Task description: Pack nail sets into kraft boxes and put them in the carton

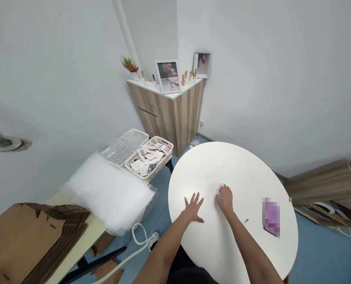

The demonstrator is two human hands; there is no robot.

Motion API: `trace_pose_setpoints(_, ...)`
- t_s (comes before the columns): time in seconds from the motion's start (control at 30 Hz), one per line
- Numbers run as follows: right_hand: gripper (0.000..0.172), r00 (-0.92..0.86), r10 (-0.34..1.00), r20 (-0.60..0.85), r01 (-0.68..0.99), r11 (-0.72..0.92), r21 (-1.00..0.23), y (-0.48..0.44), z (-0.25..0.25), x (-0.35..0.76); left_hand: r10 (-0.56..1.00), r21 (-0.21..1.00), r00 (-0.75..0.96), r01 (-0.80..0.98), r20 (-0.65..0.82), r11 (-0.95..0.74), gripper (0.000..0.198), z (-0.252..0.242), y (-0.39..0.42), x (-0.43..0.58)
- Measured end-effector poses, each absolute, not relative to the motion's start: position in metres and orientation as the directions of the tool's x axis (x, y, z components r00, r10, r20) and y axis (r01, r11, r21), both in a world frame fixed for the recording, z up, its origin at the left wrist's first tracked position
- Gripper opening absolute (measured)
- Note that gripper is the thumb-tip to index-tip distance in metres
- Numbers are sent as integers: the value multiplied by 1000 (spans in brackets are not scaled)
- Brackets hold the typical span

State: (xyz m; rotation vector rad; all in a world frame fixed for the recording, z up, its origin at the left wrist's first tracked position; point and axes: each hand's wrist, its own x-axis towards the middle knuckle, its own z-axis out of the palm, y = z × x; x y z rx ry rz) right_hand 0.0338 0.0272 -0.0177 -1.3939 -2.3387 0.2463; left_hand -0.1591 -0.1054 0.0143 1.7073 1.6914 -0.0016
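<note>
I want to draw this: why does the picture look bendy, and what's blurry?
In the head view, the walls lean and the round table looks stretched, as with a wide lens. The purple thing is blocky, and a shape at the left edge is smeared. The light is soft, without strong glare.

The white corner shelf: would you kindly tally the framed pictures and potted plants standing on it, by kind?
Framed pictures: 2
Potted plant: 1
Total: 3
</note>
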Motion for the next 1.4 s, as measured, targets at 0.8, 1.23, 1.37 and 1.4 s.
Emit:
trace_pose_setpoints(0.8,30,-866,434,247,273,825,-495,-180,54,-328,712,260,-701,684,-24,682,53,39,-386,-485)
trace_pose_setpoints(1.23,54,-898,394,195,257,831,-493,-233,64,-387,811,270,-575,802,109,532,26,84,-386,-504)
trace_pose_setpoints(1.37,64,-906,381,184,260,845,-467,-232,66,-392,881,342,-426,874,203,344,26,99,-389,-486)
trace_pose_setpoints(1.4,63,-908,383,170,267,842,-469,-229,66,-390,894,367,-396,879,209,304,26,99,-390,-481)
